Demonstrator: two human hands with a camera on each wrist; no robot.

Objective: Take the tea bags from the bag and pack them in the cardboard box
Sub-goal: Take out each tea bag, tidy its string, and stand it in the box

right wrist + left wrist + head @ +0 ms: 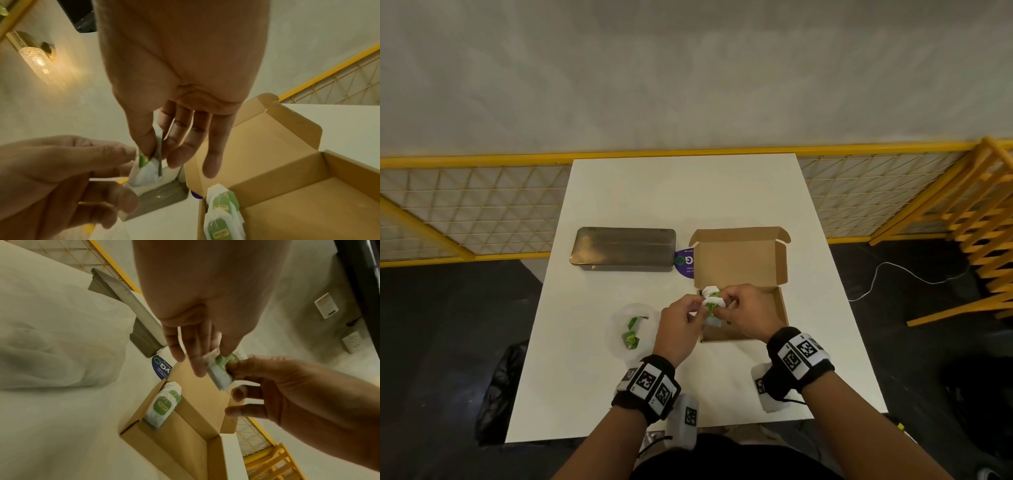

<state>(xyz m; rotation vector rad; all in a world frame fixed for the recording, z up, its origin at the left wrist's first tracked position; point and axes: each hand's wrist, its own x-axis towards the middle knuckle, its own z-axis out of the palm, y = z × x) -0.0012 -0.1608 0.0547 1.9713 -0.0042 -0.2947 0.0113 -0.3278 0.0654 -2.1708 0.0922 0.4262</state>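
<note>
We see a white tea bag (711, 309) with a green tag held up between both hands, just above the near left corner of the open cardboard box (780, 301). The right hand (746, 310) pinches it at the tag end between thumb and forefinger, a narrow grip, with the other fingers (211, 155) hanging straight and loose beside it. The left hand (681, 329) meets it from the other side: the thumb and first fingers close on the bag's paper edge, the remaining fingers (177, 345) relaxed.

Directly below the grip, two more packed tea bags (224, 216) lie against the left wall inside the box, green tags up. The box lid stands open beyond the hands.

To the left of the grip, a clear plastic bag (631, 329) lies on the white table (688, 192) with several green-tagged tea bags inside. Farther off, beyond the left hand, a grey metal tin (623, 249) rests flat, and a round purple sticker (685, 262) shows between the tin and the box.
</note>
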